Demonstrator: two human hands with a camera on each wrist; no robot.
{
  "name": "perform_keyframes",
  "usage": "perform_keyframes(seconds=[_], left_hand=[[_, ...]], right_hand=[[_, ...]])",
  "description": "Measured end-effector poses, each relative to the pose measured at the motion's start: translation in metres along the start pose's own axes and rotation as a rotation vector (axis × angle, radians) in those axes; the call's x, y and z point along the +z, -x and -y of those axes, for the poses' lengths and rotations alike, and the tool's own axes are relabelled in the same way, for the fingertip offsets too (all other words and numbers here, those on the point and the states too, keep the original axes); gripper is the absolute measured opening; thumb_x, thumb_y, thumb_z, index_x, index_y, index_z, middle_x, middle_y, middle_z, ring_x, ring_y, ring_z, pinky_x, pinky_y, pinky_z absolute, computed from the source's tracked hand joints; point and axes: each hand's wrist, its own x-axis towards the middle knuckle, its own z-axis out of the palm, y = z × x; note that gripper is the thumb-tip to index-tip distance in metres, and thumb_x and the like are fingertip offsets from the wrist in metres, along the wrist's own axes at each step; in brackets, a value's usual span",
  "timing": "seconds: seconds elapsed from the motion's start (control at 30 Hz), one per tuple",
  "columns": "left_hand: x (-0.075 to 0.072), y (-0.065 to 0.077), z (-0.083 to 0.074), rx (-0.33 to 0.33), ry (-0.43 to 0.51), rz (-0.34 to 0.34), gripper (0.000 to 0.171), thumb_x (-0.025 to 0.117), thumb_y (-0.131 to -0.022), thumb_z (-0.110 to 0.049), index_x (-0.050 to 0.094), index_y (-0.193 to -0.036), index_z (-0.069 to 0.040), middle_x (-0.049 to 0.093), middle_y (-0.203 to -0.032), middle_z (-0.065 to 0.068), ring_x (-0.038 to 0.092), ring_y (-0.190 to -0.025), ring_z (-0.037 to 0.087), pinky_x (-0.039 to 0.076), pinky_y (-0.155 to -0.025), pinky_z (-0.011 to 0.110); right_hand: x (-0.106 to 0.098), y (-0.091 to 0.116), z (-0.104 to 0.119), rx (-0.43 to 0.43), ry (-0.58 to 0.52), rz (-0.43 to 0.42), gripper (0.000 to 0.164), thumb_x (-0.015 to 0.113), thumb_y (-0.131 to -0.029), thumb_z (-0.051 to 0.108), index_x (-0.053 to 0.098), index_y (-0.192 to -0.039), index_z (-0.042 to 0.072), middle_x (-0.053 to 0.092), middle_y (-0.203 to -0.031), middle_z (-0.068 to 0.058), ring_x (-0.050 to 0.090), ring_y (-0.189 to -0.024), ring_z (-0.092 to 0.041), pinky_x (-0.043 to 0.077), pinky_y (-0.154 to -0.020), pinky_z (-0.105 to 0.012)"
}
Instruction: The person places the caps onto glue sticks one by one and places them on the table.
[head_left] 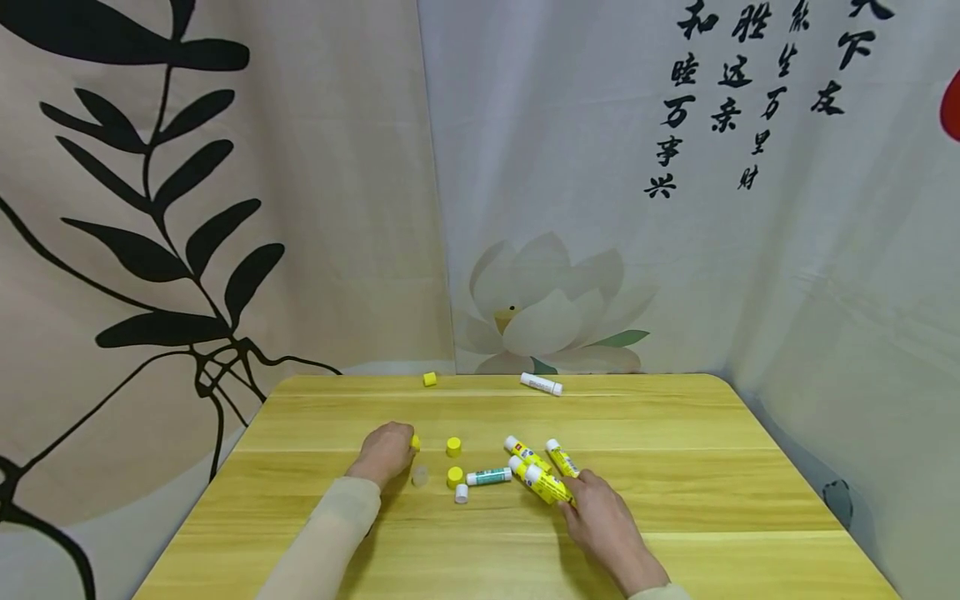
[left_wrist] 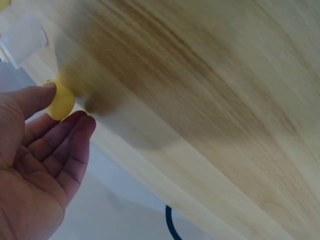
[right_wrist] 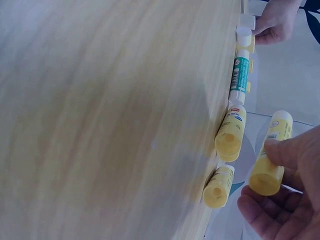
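Between thumb and fingers my left hand pinches a yellow cap, mostly hidden behind the hand in the head view. My right hand grips a yellow glue stick that has a white end and an open, hollow yellow end. Close by lie more yellow glue sticks, one of them apart just beyond the right fingers. A white and teal glue stick lies between the hands. Two yellow caps and a white cap stand left of it, with a translucent cap near the left hand.
Along the far edge of the wooden table are another yellow cap and a white tube. Behind the table hangs a printed cloth with leaves, a lotus and written characters.
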Motion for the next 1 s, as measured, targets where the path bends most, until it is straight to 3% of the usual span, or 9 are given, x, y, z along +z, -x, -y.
perform_keyframes(seconds=[0.37, 0.6, 0.77, 1.0], left_hand=[[-0.0013, 0.0022, 0.0012, -0.012, 0.05, 0.008, 0.015, 0.076, -0.088, -0.013, 0.065, -0.08, -0.006, 0.058, -0.069, 0.0, 0.053, -0.065, 0.014, 0.049, -0.062, 0.034], [-0.0037, 0.0036, 0.0008, 0.028, 0.105, -0.065, 0.018, 0.077, -0.085, -0.011, 0.062, -0.076, -0.007, 0.053, -0.064, -0.002, 0.047, -0.059, 0.014, 0.044, -0.056, 0.03], [-0.005, 0.0034, -0.0011, 0.039, 0.124, -0.104, 0.015, 0.079, -0.084, -0.011, 0.065, -0.085, -0.006, 0.057, -0.068, -0.002, 0.048, -0.061, 0.013, 0.044, -0.057, 0.029], [-0.0076, 0.0047, -0.0063, 0.046, 0.137, -0.104, 0.017, 0.077, -0.085, -0.011, 0.068, -0.097, -0.003, 0.063, -0.078, 0.001, 0.051, -0.066, 0.014, 0.047, -0.061, 0.032]], right_hand=[[-0.0001, 0.0002, 0.0001, -0.023, -0.003, -0.007, 0.035, 0.082, -0.079, 0.013, 0.071, -0.108, -0.001, 0.058, -0.085, -0.003, 0.053, -0.073, -0.015, 0.051, -0.064, -0.036], [-0.0013, -0.0021, -0.0008, -0.002, -0.012, 0.008, 0.034, 0.081, -0.08, 0.013, 0.071, -0.11, -0.001, 0.06, -0.088, -0.005, 0.056, -0.077, -0.017, 0.053, -0.069, -0.038], [-0.002, -0.0041, -0.0012, -0.002, -0.019, 0.011, 0.034, 0.08, -0.08, 0.012, 0.071, -0.11, -0.001, 0.059, -0.087, -0.004, 0.055, -0.075, -0.015, 0.053, -0.068, -0.037], [-0.0041, -0.0054, 0.0006, 0.017, -0.027, 0.043, 0.035, 0.08, -0.082, 0.012, 0.07, -0.112, -0.001, 0.059, -0.087, -0.003, 0.054, -0.075, -0.014, 0.053, -0.068, -0.036]])
